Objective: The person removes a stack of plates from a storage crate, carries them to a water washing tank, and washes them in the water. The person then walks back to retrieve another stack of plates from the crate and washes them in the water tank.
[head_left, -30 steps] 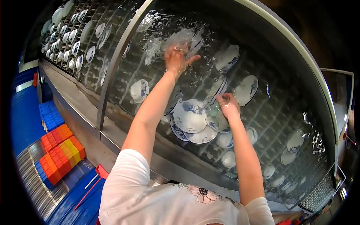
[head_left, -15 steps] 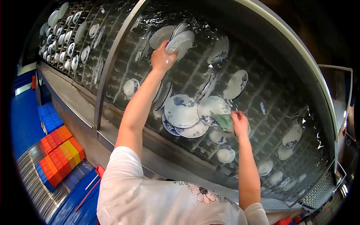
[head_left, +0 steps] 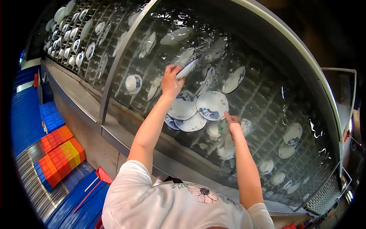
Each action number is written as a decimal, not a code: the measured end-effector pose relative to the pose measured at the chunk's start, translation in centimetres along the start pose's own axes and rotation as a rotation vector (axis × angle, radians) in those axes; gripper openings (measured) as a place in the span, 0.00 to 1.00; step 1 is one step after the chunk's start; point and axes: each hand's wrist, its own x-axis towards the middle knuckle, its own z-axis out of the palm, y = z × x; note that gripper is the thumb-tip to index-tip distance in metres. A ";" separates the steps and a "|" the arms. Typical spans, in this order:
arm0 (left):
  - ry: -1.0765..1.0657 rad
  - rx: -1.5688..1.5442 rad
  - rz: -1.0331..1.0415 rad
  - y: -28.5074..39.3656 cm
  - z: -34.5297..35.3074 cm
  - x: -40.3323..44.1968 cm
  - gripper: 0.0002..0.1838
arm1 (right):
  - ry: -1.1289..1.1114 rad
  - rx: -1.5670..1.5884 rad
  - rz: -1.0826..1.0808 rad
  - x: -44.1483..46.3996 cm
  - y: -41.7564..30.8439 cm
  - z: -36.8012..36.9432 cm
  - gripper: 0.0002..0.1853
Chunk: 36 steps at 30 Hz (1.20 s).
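Observation:
My left hand [head_left: 173,81] is closed around the rim of a white plate [head_left: 187,69], tilted nearly edge-on at the water surface. Below it, overlapping blue-and-white plates [head_left: 191,122] lie in the water. My right hand [head_left: 233,123] is closed on a green cloth [head_left: 224,128], which trails underwater and is partly blurred. Its thumb side meets the lower right rim of a scalloped plate [head_left: 212,103] with blue patterning. Beneath the right hand, small white bowls [head_left: 225,153] show blurred through the ripples.
The long water tank has a metal rim [head_left: 152,166] and a crossbar [head_left: 118,57]. Racked dishes [head_left: 70,36] stand in rows at the upper left. More plates [head_left: 292,133] lie at the right. Coloured crates [head_left: 61,156] and a red dustpan [head_left: 102,174] are on the floor at left.
My left hand has moved down and right with a plate, away from the upper plates. My right hand has shifted slightly left, to the scalloped plate's rim. The water is more stirred.

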 end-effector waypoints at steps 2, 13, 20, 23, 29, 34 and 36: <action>0.014 -0.097 -0.093 0.0 -0.6 -0.9 0.12 | -0.004 -0.112 0.067 1.7 -0.2 1.5 0.31; -0.161 -0.051 -0.319 -3.1 4.1 -5.2 0.15 | 0.002 0.291 0.098 -3.3 -1.1 1.0 0.18; -0.140 0.129 -0.067 -2.1 1.1 -1.5 0.17 | 0.309 0.295 -0.269 -3.4 -0.6 -4.4 0.10; 0.226 0.161 -0.113 -3.2 0.1 0.0 0.13 | 0.386 -0.187 -0.260 -2.9 -3.9 -4.9 0.11; -0.206 0.169 -0.238 -11.0 2.2 2.3 0.12 | 0.408 -0.473 -0.171 2.5 -4.0 -0.7 0.14; -0.266 0.199 -0.239 -12.1 2.2 3.7 0.14 | 0.240 -0.615 -0.233 4.2 -5.0 2.0 0.16; -0.064 -0.447 -0.436 -20.5 7.5 2.2 0.14 | 0.148 -0.446 -0.205 3.1 -6.1 2.4 0.23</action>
